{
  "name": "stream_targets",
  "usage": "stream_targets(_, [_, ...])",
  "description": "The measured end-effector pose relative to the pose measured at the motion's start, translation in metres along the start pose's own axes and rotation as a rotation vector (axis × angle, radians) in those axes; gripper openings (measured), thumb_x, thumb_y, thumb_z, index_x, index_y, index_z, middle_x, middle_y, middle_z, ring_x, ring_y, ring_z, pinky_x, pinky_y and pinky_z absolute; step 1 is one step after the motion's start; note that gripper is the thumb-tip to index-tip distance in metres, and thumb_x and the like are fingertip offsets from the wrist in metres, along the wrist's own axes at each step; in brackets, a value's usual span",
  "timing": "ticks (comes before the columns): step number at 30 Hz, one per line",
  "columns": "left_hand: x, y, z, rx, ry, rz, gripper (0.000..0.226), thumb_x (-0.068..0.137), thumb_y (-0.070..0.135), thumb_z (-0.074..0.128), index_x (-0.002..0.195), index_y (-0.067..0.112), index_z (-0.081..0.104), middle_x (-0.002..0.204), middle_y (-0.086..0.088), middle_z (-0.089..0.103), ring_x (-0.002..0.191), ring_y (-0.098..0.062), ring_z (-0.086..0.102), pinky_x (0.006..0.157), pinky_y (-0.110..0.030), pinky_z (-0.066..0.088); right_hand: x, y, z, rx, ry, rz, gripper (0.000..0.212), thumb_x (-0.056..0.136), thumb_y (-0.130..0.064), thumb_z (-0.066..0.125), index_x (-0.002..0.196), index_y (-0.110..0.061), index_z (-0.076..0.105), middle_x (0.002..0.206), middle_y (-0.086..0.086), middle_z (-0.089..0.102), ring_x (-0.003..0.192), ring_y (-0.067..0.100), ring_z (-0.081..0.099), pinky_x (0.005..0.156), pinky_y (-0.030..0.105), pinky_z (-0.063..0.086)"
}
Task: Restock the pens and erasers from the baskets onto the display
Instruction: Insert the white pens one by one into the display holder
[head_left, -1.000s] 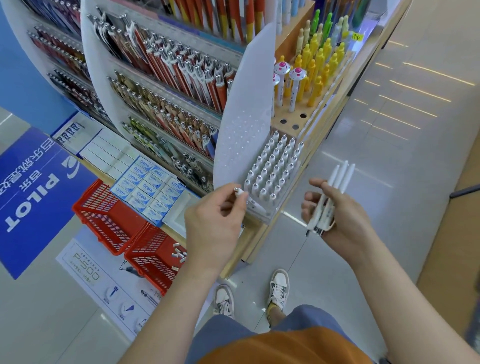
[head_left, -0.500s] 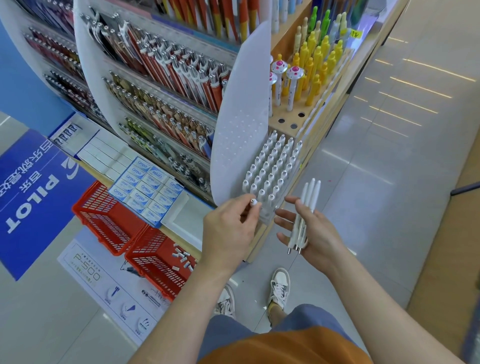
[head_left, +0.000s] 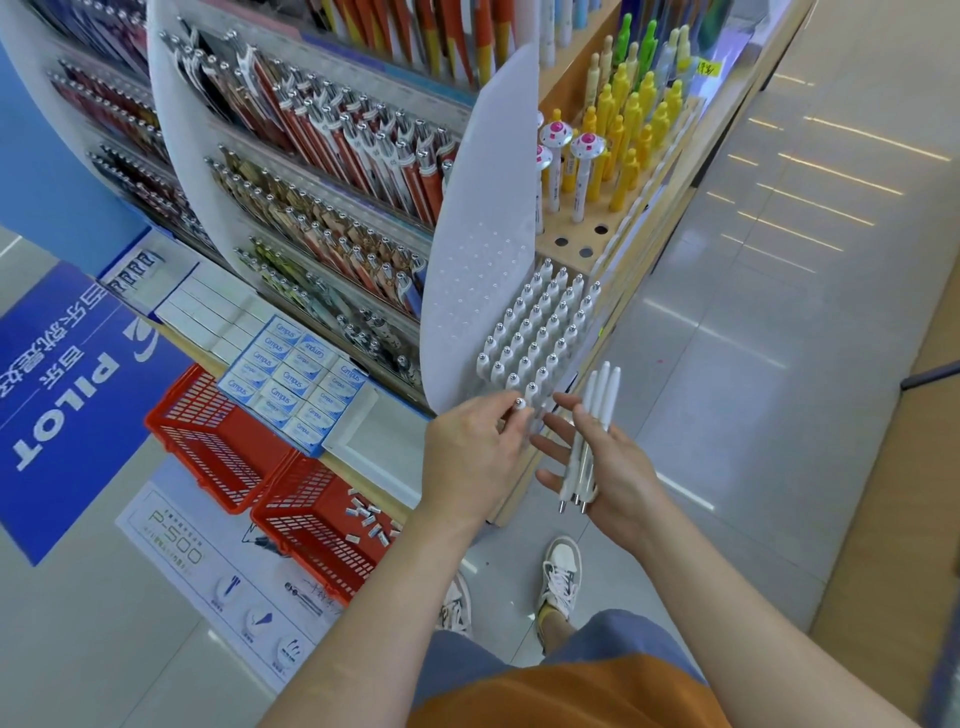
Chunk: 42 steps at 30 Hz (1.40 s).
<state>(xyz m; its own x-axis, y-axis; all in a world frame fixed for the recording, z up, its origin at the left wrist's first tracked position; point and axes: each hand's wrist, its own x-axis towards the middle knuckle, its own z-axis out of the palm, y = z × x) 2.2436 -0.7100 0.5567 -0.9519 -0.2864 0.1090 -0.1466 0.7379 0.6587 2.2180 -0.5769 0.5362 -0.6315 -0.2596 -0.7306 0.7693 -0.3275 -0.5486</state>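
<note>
Slotting one white pen (head_left: 521, 410) into the rack (head_left: 540, 332) at twelve o'clock, the left hand (head_left: 475, 457) pinches it while the half-open right hand (head_left: 605, 467) cradles three spare pens (head_left: 589, 436), likely next.

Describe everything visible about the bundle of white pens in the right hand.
The white pens are three slim, plastic-looking barrels lying side by side across the open palm of the right hand. Their silver tips point down toward the person, and their rounded ends point up toward the display's white pen rack. The hand's thumb side seems to pin them, with the fingers spread flat. Nothing else touches them.
</note>
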Motion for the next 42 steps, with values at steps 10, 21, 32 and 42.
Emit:
stream_targets(10, [-0.008,0.024,-0.025,-0.065,-0.031,-0.034,0.033,0.086,0.039,0.064,0.115,0.025,0.065,0.090,0.013,0.061,0.068,-0.005,0.050,0.068,-0.019,0.046,-0.024,-0.031,-0.004,-0.111,-0.303,-0.020,0.032,0.097,-0.032,0.046,0.097,-0.009,0.068,0.061,0.007,0.046,0.048,0.017,0.038,0.041,0.022,0.028])
stream_targets(21, [0.012,0.045,-0.064,-0.766,0.047,-0.358,0.009,0.089,0.015,0.062,0.084,0.012,0.069,0.056,0.000,0.056,0.051,-0.009,0.053,0.050,-0.019,0.047,-0.038,-0.043,-0.001,-0.320,-0.543,0.022,0.029,0.093,-0.028,0.054,0.100,-0.002,0.065,0.060,0.011,0.049,0.041,0.016,0.042,0.038,0.020,0.030])
stream_targets(32, [-0.019,0.030,-0.083,-0.597,-0.281,-0.454,0.011,0.076,0.000,0.075,0.080,0.008,0.068,0.068,-0.010,0.071,0.057,-0.017,0.066,0.060,-0.028,0.055,-0.026,-0.043,0.014,0.169,-0.399,-0.147,0.060,0.045,-0.029,0.095,0.090,-0.005,0.062,0.072,0.002,0.061,0.048,0.005,0.037,0.033,0.012,0.027])
stream_targets(42, [0.002,0.037,-0.080,-0.425,-0.214,-0.260,0.025,0.072,0.043,0.074,0.086,0.023,0.072,0.070,-0.008,0.068,0.066,-0.031,0.062,0.058,-0.044,0.057,-0.040,-0.048,0.039,-0.597,-0.399,-0.344,0.023,0.063,-0.010,0.084,0.069,-0.005,0.062,0.055,0.000,0.050,0.049,0.008,0.042,0.047,0.016,0.036])
